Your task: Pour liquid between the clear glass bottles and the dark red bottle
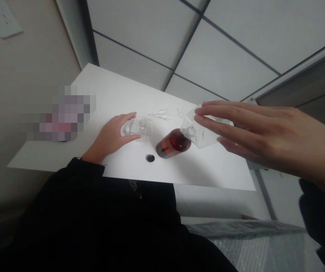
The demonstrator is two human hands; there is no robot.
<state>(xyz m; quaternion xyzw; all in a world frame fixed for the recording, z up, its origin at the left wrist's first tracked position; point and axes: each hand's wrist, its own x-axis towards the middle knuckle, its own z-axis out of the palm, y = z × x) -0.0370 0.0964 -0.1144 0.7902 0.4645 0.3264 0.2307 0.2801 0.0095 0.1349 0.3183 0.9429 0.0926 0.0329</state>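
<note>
My left hand (112, 134) rests low over the white table, thumb and fingers closed around the sides of a small clear square bottle (143, 127) with a round neck. Raised at the right, my right hand (250, 130) has its fingers on a larger clear square bottle (203, 136), which is tilted with its round neck toward the left. Behind that neck, in part hidden by it, is an amber bottle (169, 145) with dark red-brown tones. A small black cap (150, 158) lies in front of the amber bottle. Beyond the small bottle lie thin clear pieces (162, 114), perhaps droppers.
The white table (128, 166) ends close to my body, with its far side along a panelled wall (134, 34). A pinkish blurred-out object (64, 113) stands at the left. A wall socket (2, 17) is at upper left, and plastic-wrapped material (253, 241) is below right.
</note>
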